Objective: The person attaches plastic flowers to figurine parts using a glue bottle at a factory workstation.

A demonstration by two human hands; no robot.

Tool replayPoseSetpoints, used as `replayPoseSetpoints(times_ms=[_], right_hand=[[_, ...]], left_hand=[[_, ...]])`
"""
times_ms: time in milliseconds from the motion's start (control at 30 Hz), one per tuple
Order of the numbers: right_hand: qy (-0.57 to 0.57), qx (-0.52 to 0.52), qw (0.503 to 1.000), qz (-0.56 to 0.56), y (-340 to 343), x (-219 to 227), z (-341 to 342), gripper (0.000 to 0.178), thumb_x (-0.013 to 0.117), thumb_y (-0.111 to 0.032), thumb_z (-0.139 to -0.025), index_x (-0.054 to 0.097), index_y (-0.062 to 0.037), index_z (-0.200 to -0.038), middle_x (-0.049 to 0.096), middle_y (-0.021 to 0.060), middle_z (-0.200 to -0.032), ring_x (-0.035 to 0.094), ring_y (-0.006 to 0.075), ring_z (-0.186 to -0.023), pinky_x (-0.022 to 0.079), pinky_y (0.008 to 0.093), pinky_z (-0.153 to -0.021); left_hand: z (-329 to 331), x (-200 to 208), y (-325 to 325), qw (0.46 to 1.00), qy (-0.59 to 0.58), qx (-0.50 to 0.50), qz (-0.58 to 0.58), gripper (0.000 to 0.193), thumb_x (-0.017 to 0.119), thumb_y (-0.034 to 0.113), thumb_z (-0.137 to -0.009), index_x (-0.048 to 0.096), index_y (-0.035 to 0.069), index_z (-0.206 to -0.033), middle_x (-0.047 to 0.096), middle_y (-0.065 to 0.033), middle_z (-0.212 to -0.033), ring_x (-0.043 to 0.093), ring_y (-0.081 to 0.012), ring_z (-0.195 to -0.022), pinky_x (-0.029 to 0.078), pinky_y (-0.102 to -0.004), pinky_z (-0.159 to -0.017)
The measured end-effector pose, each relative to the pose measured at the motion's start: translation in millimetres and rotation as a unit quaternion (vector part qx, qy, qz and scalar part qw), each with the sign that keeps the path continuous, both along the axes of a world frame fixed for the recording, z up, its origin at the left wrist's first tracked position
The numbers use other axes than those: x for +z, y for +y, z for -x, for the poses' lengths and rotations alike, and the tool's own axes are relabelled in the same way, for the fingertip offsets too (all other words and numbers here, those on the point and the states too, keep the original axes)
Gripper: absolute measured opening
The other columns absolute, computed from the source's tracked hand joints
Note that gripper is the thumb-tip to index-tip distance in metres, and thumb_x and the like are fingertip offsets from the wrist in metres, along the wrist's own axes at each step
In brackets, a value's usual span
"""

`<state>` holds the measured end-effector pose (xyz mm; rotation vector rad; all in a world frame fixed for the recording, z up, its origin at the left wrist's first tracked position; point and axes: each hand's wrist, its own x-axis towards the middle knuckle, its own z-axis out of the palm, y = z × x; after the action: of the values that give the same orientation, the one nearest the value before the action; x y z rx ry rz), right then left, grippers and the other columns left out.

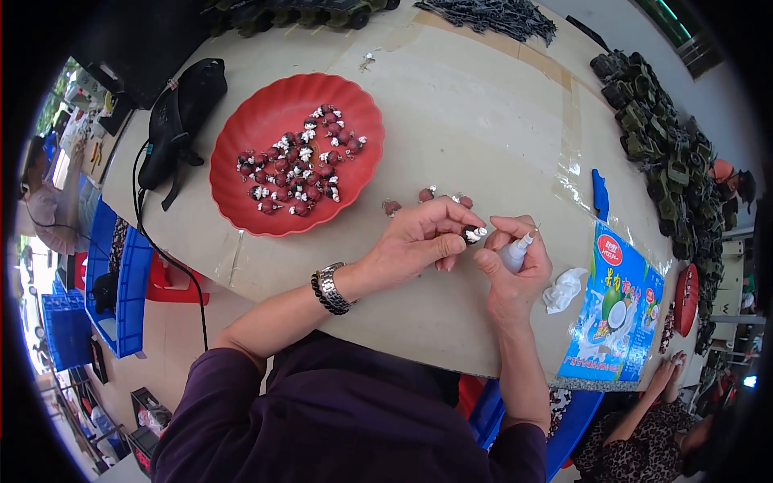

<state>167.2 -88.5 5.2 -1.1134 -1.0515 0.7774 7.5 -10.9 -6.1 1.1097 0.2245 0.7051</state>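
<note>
Your piece [472, 234] is pinched between thumb and fingers of your left hand [423, 244]; beside it, your right hand [518, 270] curls around a bottle [514, 254], nozzle clear. This piece looks unfinished; beyond your left hand, three loose pieces [427, 194] probably remain, those in the dish [241, 113] perhaps done. Your forearms angle inward, hands nearly meeting.

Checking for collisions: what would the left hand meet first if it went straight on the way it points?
The left hand would probably meet the right hand, which holds a small white bottle; depth is unclear.
</note>
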Motion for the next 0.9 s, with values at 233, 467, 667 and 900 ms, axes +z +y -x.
replayPoseSetpoints(times_ms=[233,467,667,900], right_hand=[[-0.163,-0.039,0.985,-0.047,0.6,8.1,3.3,0.027,0.077,0.007,-0.064,0.069,-0.0003,-0.089,0.057,0.0045,-0.082,0.054,0.0109,-0.069,0.043,0.0230,-0.059],[-0.198,-0.040,0.977,-0.065,-0.9,7.9,0.7,0.027,0.079,0.006,-0.063,0.069,-0.0002,-0.088,0.059,0.0060,-0.082,0.057,0.0129,-0.071,0.045,0.0244,-0.058],[-0.195,-0.039,0.978,-0.061,-1.3,9.5,2.0,0.027,0.078,0.006,-0.063,0.068,-0.0001,-0.088,0.059,0.0060,-0.082,0.058,0.0130,-0.070,0.046,0.0241,-0.059],[-0.193,-0.033,0.979,-0.057,-2.5,10.5,2.0,0.026,0.078,0.006,-0.064,0.068,-0.0002,-0.087,0.060,0.0063,-0.082,0.059,0.0133,-0.071,0.047,0.0243,-0.059]], left_hand=[[-0.8,-1.9,-2.6,0.999,0.015,-0.033,0.001,0.026,0.052,0.012,-0.097,0.053,-0.001,-0.120,0.060,-0.0021,-0.089,0.056,-0.0056,-0.073,0.046,-0.0217,-0.063],[-0.4,-3.0,-2.5,0.998,-0.013,-0.054,0.039,0.027,0.051,0.015,-0.098,0.056,0.000,-0.119,0.061,-0.0013,-0.086,0.057,-0.0063,-0.073,0.047,-0.0219,-0.064],[0.5,-2.4,-3.3,0.997,0.000,-0.055,0.059,0.026,0.052,0.014,-0.098,0.055,0.000,-0.118,0.061,-0.0019,-0.086,0.058,-0.0072,-0.075,0.047,-0.0220,-0.065],[0.9,-2.9,-2.3,0.995,-0.010,-0.069,0.078,0.025,0.054,0.013,-0.097,0.055,0.000,-0.117,0.061,-0.0023,-0.087,0.057,-0.0077,-0.075,0.047,-0.0226,-0.066]])
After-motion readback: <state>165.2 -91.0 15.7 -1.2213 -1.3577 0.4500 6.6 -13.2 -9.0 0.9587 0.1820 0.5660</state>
